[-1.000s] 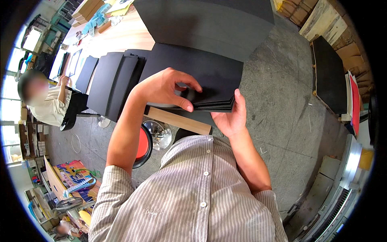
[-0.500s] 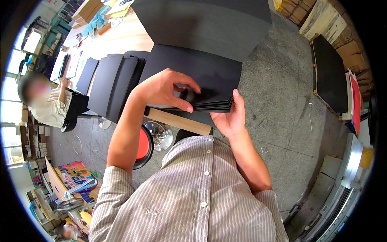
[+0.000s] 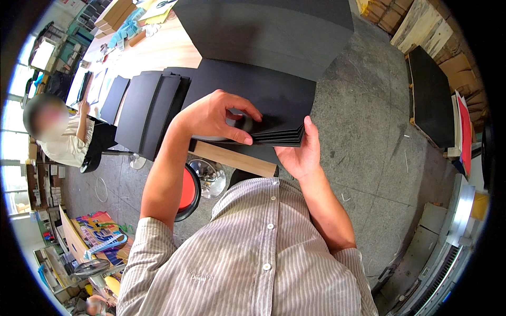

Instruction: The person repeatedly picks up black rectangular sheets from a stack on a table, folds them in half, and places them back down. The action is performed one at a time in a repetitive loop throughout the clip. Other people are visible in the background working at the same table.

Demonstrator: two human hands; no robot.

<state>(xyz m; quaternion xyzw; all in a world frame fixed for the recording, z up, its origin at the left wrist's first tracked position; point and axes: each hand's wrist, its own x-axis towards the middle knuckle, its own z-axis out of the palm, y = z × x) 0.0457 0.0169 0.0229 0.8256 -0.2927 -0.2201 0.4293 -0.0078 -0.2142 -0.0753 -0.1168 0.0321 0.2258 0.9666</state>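
Observation:
A stack of black cardboard sheets [image 3: 279, 100] lies in front of me, its near edge showing several layers. My right hand [image 3: 301, 150] grips the near right corner, with the thumb up along the side and the fingers hidden below. Over the near part of the stack arches my left hand [image 3: 219, 118]. Its thumb touches the near edge and its curled fingertips rest on the top sheet, thumb and fingers apart. Beyond the stack stands a larger dark board or panel [image 3: 263, 34].
More black sheets [image 3: 139, 110] lie overlapping at left on the light wooden table [image 3: 163, 50]. A wooden strip [image 3: 232, 159] runs below the stack. Near my left arm is a red stool [image 3: 188, 187]. Another person [image 3: 66, 131] sits at far left. A black board [image 3: 429, 95] stands at right.
Both hands and the stack stay almost where they were. The layers at the right corner look slightly more spread apart. At far left, the seated person's arm has shifted a little.

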